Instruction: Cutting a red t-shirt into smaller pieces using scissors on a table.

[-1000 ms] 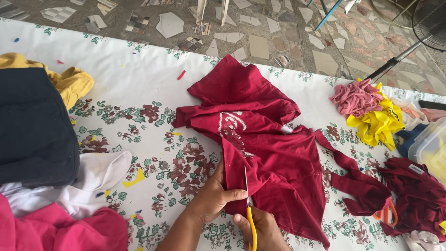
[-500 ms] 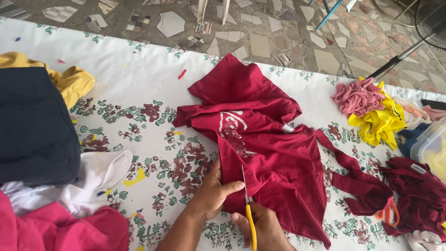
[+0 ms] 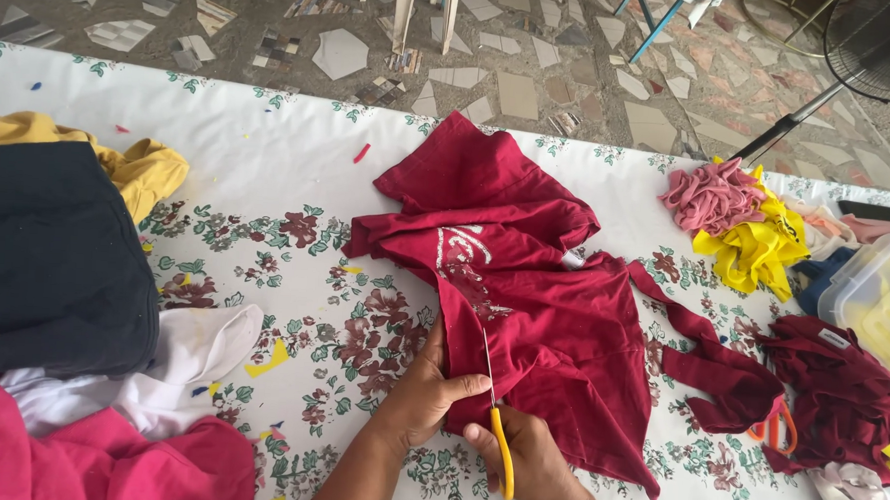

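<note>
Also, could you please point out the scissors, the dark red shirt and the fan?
scissors [image 3: 501,447]: head view, on the yellow handle.
dark red shirt [image 3: 561,335]: head view, mid-cloth.
fan [image 3: 879,44]: head view, on the wire guard.
</note>
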